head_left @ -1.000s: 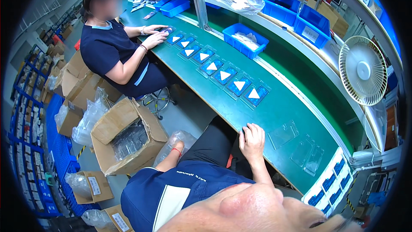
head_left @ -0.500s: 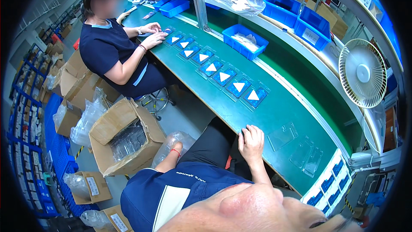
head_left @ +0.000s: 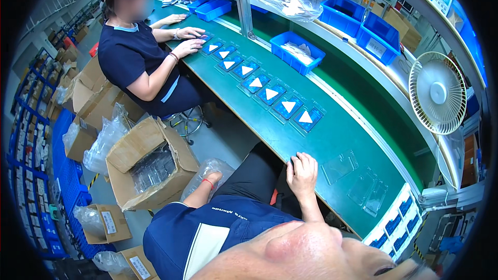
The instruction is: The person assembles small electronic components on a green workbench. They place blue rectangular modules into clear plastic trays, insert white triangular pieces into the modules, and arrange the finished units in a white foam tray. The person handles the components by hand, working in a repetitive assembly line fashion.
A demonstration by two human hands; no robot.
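Note:
My right hand (head_left: 302, 172) lies flat on the near edge of the green bench (head_left: 353, 140), fingers spread and holding nothing. Just right of it are empty clear plastic trays (head_left: 340, 166), with more (head_left: 369, 193) further along. My left hand (head_left: 211, 178), a red band on its wrist, reaches down into a clear plastic bag (head_left: 205, 173) beside my leg; the bag hides the fingers. A row of clear trays with blue inserts and white triangles (head_left: 271, 93) runs along the bench toward a seated co-worker (head_left: 137, 59).
The co-worker's hands (head_left: 189, 46) rest on the far end of the row. Blue bins (head_left: 296, 52) stand behind the bench and a white fan (head_left: 438, 93) at the right. Open cardboard boxes (head_left: 150, 163) and plastic bags crowd the floor on the left.
My hands stay where they were. The co-worker's hands have shifted slightly over the far trays.

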